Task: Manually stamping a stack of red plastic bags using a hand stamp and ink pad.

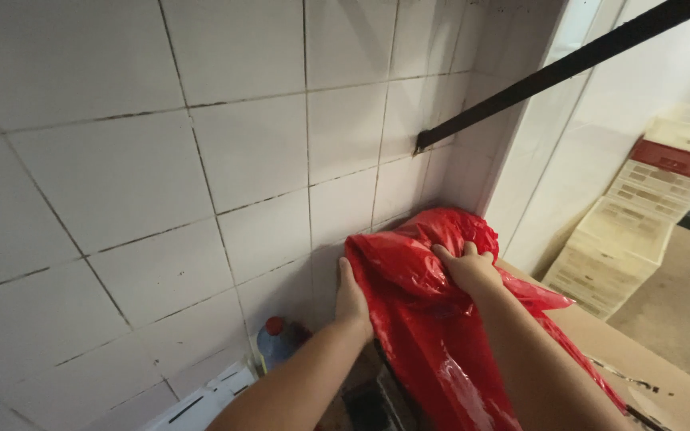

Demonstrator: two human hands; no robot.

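I saw both hands on a red plastic bag (433, 319) that stood against the white tiled wall (121, 175) in the corner, beneath a dark bar (553, 76) running out from the tiles. My left hand (351, 297) lay flat along the bag's left edge, fingers straight, pressing rather than gripping. My right hand (465, 267) was closed on a bunched fold near the top of the bag.

I judged the bag thin, soft and light, with a glossy film that looked slippery; it creased and sagged wherever it was unsupported. A gathered handful near the top seemed the surest hold, since a flat palm would likely slide on it. I could not tell what it held, if anything: its mouth was crumpled and nothing showed through.

Below the left arm a bottle with a red cap (275, 339) stood near the wall, its contents hidden. To the right a brown cardboard surface (640, 359) ran beside the bag, and farther off pale plastic crates (640, 223) were stacked, seemingly empty.
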